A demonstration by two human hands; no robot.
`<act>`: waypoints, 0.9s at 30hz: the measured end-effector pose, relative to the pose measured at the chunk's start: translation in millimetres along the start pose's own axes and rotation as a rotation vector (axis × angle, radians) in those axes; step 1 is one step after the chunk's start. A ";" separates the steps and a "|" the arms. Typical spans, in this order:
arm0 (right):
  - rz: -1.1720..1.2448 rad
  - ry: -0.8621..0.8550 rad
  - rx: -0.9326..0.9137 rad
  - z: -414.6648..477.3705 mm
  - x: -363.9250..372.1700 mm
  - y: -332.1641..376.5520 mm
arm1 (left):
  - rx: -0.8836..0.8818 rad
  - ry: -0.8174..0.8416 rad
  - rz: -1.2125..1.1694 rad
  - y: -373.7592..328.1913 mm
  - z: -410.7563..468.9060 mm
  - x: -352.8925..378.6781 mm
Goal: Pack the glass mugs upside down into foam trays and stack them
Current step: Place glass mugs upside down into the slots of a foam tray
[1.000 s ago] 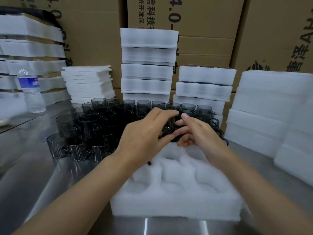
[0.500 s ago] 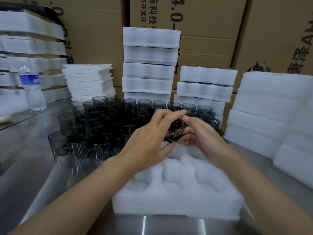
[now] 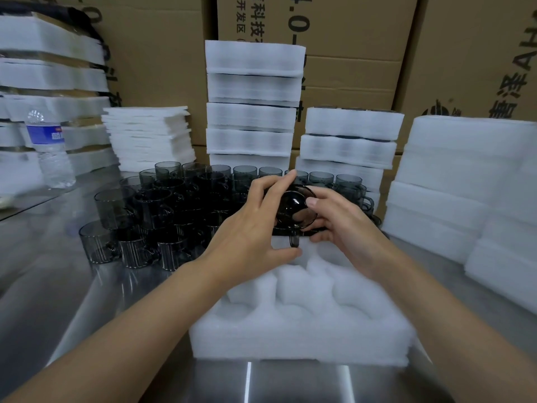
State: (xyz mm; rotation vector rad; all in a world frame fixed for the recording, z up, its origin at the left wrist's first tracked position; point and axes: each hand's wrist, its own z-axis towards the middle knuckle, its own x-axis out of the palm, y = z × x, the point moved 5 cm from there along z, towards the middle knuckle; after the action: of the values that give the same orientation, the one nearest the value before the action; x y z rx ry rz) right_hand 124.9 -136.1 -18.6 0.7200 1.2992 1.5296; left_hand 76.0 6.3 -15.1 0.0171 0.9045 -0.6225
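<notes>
Frame centre: my left hand (image 3: 255, 228) and right hand (image 3: 344, 228) clasp one glass mug (image 3: 296, 207), tilted so it can enter the foam tray (image 3: 290, 333) inverted.

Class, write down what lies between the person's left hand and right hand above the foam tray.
In the head view, a dark glass mug lies between them, the left hand and the right hand both gripping it.
</notes>
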 end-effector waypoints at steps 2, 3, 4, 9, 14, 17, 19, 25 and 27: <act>0.004 0.003 -0.022 -1.2 0.4 0.9 | -0.009 0.012 -0.025 0.9 0.0 0.3; 0.012 0.000 -0.031 -1.9 0.6 1.8 | -0.011 0.016 -0.047 0.9 -0.1 0.1; 0.018 -0.006 -0.039 -2.2 0.5 2.5 | -0.009 0.023 -0.069 0.6 -0.1 0.0; 0.054 -0.091 -0.022 -2.4 -3.4 3.0 | 0.007 0.056 -0.150 -0.8 1.6 0.3; 0.037 -0.142 0.017 -0.6 -5.8 -1.1 | 0.038 -0.008 -0.090 -1.8 1.8 -1.9; 0.021 -0.134 0.018 0.4 -6.1 -1.4 | 0.047 -0.012 -0.052 -3.1 1.6 -3.6; 0.011 -0.124 0.018 1.0 -5.8 -1.0 | 0.029 -0.019 -0.065 -3.6 1.7 -5.0; 0.048 -0.117 0.050 2.6 -4.5 -2.1 | -0.030 -0.070 -0.084 -3.5 1.0 -8.4; 0.064 -0.118 0.049 3.1 -4.6 -2.4 | -0.048 -0.085 -0.087 -3.1 0.9 -9.0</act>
State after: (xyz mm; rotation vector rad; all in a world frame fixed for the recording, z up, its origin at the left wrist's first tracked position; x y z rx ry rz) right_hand 129.9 -139.3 -19.5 0.8775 1.2391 1.4877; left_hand 70.9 8.0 -7.1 -0.0917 0.8408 -0.6775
